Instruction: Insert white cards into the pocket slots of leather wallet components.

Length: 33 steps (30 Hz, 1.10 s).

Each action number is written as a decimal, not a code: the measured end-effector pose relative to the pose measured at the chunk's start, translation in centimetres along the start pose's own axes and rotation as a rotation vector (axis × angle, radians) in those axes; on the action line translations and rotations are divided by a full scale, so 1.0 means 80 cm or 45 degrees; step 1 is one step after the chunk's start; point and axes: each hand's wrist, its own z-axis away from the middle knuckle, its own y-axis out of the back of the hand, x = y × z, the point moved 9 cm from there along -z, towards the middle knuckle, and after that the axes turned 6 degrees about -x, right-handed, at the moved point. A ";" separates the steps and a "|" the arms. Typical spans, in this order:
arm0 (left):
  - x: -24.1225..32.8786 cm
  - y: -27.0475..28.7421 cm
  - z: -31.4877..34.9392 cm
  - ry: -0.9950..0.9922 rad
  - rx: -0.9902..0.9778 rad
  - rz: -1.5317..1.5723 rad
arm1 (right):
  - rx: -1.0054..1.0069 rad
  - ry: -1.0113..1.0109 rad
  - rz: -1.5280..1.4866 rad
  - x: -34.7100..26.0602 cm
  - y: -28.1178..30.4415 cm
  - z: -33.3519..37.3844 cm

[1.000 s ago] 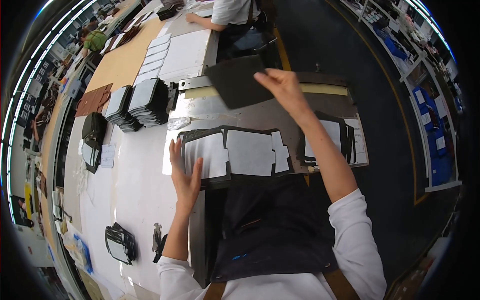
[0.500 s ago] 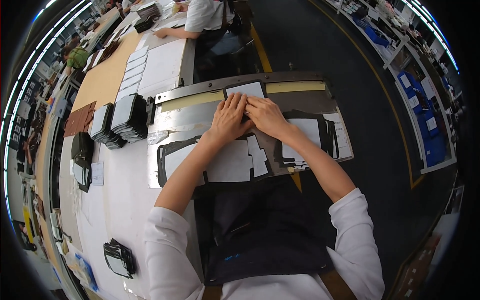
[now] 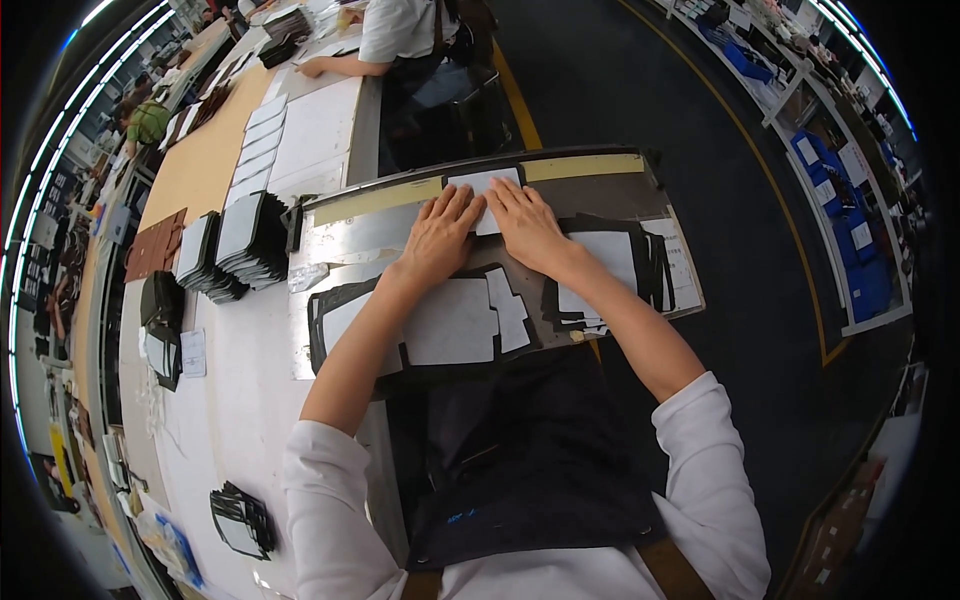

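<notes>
A flat panel, white with a black border point(image 3: 484, 182), lies at the far side of the metal work plate point(image 3: 350, 225). My left hand point(image 3: 438, 235) rests on its left part, palm down, fingers stretched out. Beside it, my right hand point(image 3: 527, 226) lies flat on the panel's right part with fingers extended. Some of the panel is hidden under both hands. Nearer me are black-edged white pieces point(image 3: 452, 320), partly beneath my left forearm. More such pieces point(image 3: 598, 270) are stacked on the right, below my right wrist.
Left of the plate stand stacks of dark-edged panels point(image 3: 250, 235) on the long white table point(image 3: 240, 420). A smaller stack point(image 3: 241, 522) sits near me. Another person point(image 3: 395, 35) works at the table's far end. Shelves with blue bins point(image 3: 865, 265) line the right.
My hands have moved apart a little and flattened over the panel, which shows more between them. Before, the fingers were close together at its near part.
</notes>
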 end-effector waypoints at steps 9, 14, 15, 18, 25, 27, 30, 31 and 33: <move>-0.016 -0.007 -0.023 0.104 -0.069 -0.057 | 0.179 0.029 0.140 0.008 0.007 -0.014; -0.016 -0.009 -0.025 0.137 -0.101 -0.013 | 0.212 -0.002 0.221 0.005 0.011 -0.015; -0.015 -0.009 -0.025 0.131 -0.104 -0.012 | 0.212 -0.009 0.221 0.006 0.011 -0.015; -0.018 -0.009 -0.027 0.169 -0.127 0.000 | 0.073 -0.066 0.105 0.015 0.004 -0.016; -0.012 -0.003 -0.028 0.059 0.005 -0.130 | 0.188 -0.036 0.024 0.016 0.017 -0.012; -0.007 0.000 -0.029 0.029 0.034 -0.173 | 0.237 -0.013 0.073 0.011 0.026 -0.010; -0.003 0.002 -0.031 0.026 0.008 -0.128 | 0.145 -0.036 -0.042 0.013 0.025 -0.011; -0.002 0.002 -0.032 0.037 -0.007 -0.098 | 0.125 -0.050 -0.052 0.014 0.024 -0.010; -0.001 0.003 -0.032 0.050 -0.022 -0.071 | 0.106 -0.061 -0.063 0.014 0.025 -0.011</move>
